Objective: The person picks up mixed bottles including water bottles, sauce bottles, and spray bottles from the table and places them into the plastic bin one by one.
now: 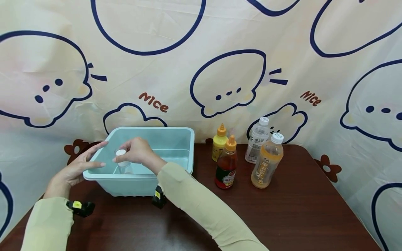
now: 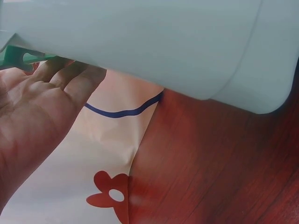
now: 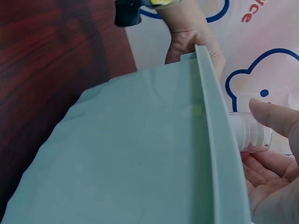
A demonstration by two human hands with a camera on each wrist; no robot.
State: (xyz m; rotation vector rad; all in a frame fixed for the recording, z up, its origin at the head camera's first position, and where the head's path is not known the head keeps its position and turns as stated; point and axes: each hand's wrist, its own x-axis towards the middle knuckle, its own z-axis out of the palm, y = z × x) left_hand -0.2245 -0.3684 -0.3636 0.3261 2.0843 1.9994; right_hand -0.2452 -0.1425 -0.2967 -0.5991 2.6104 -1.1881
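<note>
Left of centre in the frame, fingers of the left hand (image 1: pixel 69 170) are clasping a pale-blue tub (image 1: pixel 132 187), seemingly to steady it, while those of the right hand (image 1: pixel 136 150) are pinching a white-capped bottle (image 1: pixel 126 169) inside.

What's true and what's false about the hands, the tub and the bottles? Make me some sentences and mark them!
1. The right hand holds a clear container. True.
2. The left hand holds a bottle too. False: the left hand holds the edge of the tub.
3. The red bottle has an orange cap. True.
4. The yellow bottle is inside the tub. False: the yellow bottle stands on the table, behind the red bottle.
5. The tub is bright red. False: it is pale blue-green.
</note>
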